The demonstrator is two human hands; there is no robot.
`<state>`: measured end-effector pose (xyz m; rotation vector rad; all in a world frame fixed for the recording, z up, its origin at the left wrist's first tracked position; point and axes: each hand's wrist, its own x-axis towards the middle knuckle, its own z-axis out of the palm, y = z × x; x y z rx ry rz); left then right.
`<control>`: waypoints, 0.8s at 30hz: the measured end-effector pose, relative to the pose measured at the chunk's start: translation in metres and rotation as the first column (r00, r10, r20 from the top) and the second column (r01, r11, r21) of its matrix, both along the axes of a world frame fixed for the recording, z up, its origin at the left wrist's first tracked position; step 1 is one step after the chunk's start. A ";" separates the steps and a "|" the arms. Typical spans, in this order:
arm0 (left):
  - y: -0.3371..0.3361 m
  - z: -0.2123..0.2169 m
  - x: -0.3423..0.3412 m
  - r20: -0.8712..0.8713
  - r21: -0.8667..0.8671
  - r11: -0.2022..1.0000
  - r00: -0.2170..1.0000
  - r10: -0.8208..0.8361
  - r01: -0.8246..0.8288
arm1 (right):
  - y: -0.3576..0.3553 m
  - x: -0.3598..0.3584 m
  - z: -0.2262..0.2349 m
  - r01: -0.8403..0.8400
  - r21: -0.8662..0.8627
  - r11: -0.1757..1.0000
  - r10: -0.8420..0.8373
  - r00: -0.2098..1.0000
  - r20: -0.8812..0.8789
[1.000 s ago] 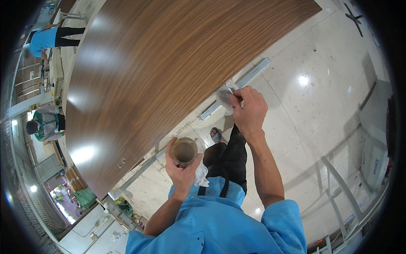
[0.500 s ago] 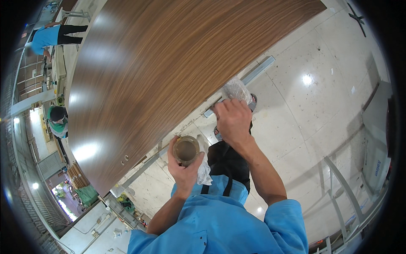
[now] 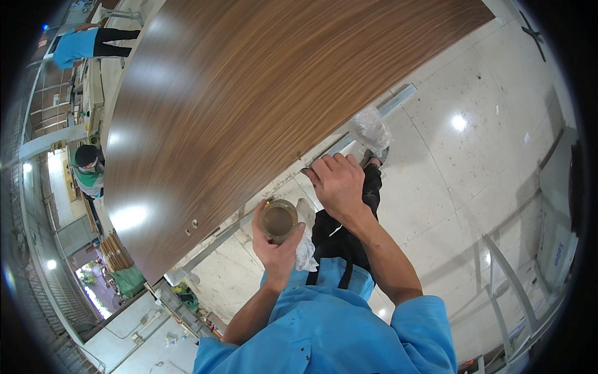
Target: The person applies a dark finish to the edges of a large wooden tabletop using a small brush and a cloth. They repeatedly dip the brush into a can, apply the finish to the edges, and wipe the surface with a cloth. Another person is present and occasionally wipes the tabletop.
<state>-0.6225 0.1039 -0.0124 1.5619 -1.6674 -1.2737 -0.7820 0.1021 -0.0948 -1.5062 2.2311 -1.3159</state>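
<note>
A large wood-grain panel (image 3: 249, 93) lies flat in front of me on metal rails. My left hand (image 3: 277, 246) grips a small round open jar (image 3: 278, 220) of brownish paste, with a white rag (image 3: 306, 249) tucked under the palm. My right hand (image 3: 336, 184) rests with curled fingers against the panel's near edge. A thin dark tip shows by its fingertips, and what it holds is hidden. A crumpled lump of clear plastic (image 3: 370, 128) sits by the edge, just beyond that hand.
A metal rail (image 3: 398, 100) runs under the panel's near edge. The pale tiled floor (image 3: 473, 162) is on the right, with a metal frame (image 3: 504, 274) at lower right. Two other people (image 3: 87, 168) are at the far left, near shelving.
My right hand has slid left along the panel's edge, away from the plastic lump and closer to the jar. My left hand with the jar has barely moved.
</note>
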 end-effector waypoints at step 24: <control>0.007 -0.033 0.081 -0.102 -0.027 0.997 0.993 0.065 -0.068 | -0.008 0.041 -0.022 0.098 -0.081 0.992 -0.074 0.962 0.261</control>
